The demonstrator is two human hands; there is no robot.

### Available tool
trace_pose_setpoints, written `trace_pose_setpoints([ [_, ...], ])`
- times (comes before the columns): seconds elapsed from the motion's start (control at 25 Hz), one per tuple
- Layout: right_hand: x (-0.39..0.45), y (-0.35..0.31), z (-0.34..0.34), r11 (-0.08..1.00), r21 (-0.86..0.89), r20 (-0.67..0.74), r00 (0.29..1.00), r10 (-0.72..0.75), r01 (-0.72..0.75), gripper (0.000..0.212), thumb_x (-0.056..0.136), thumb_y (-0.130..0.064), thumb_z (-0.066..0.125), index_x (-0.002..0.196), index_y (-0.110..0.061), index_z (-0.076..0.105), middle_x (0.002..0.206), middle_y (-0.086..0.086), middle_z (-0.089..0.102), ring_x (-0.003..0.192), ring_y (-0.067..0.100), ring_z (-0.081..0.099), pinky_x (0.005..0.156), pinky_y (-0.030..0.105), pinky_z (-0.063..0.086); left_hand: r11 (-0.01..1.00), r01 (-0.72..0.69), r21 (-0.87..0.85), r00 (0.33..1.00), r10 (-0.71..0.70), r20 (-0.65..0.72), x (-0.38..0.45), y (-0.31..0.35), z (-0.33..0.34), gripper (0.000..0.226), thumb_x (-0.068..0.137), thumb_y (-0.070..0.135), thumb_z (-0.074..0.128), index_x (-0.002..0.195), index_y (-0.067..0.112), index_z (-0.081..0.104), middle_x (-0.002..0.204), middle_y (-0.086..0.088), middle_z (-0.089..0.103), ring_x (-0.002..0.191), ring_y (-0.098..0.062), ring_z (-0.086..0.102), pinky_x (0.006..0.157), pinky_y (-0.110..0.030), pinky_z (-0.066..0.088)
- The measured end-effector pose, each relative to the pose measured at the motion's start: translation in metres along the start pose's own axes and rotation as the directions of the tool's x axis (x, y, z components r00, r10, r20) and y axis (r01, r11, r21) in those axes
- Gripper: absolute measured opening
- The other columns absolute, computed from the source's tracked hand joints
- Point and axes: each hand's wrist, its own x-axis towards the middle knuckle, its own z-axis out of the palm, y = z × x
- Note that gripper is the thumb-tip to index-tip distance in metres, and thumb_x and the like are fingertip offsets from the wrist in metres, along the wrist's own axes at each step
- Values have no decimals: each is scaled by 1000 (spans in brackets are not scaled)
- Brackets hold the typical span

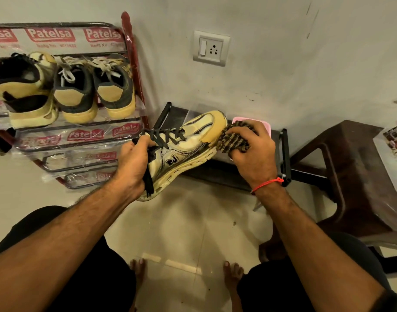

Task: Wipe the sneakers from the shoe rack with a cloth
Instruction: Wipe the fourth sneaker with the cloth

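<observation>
My left hand [134, 164] grips a cream sneaker [188, 145] with black laces by its collar and holds it tilted, toe pointing up and to the right. My right hand [254, 152] clutches a checked brown cloth [234, 138] bunched against the toe. The red shoe rack [134, 64] stands at the left against the wall. On its upper shelf sit three more sneakers: one cream and black [24, 93] and a grey and tan pair [94, 91], heels facing me.
A low black stand [285, 154] sits under the sneaker, with a pink object [263, 124] on it behind my right hand. A brown plastic stool [350, 172] stands to the right. A wall socket [211, 48] is above. My bare feet rest on the tiled floor [193, 221].
</observation>
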Motion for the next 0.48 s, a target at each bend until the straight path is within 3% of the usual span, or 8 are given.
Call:
trace_pose_setpoints([
  [0.12,0,-5,-3,998,56,-60,998,19,-16,37,70,2,74,104,-11,75,114,9,62,107,22,60,93,1,38,999,-21,35,1000,21,-7,3,-2,-3,20,97,9,51,79,14,57,47,12,60,43,2,57,44,-15,46],
  [0.2,8,-2,-6,989,126,-129,987,94,-78,36,70,0,70,104,-14,75,111,4,62,104,22,62,91,6,43,994,-47,97,999,48,-8,7,-6,-6,18,94,16,56,77,16,62,69,1,70,67,-11,67,67,-29,59],
  [0.28,10,-3,-9,985,133,-137,983,125,-107,37,71,-1,69,104,-17,75,110,4,62,104,22,63,92,16,50,976,-90,200,996,87,25,9,-11,-8,18,93,20,58,77,18,67,81,-6,72,77,-20,68,73,-36,56],
  [0.4,5,-4,-7,1000,16,10,1000,12,-12,39,70,3,72,104,-15,75,114,9,60,104,19,59,93,15,47,935,-210,285,977,192,89,5,-14,-6,20,98,13,52,88,10,69,81,-1,75,74,-11,70,65,-26,56],
  [0.48,0,-7,-3,998,-6,144,988,-54,55,39,69,3,76,104,-14,75,115,11,59,105,23,58,94,27,52,915,-263,307,965,256,62,6,-14,-6,18,97,12,52,93,4,68,83,-4,73,76,-10,66,70,-30,55],
])
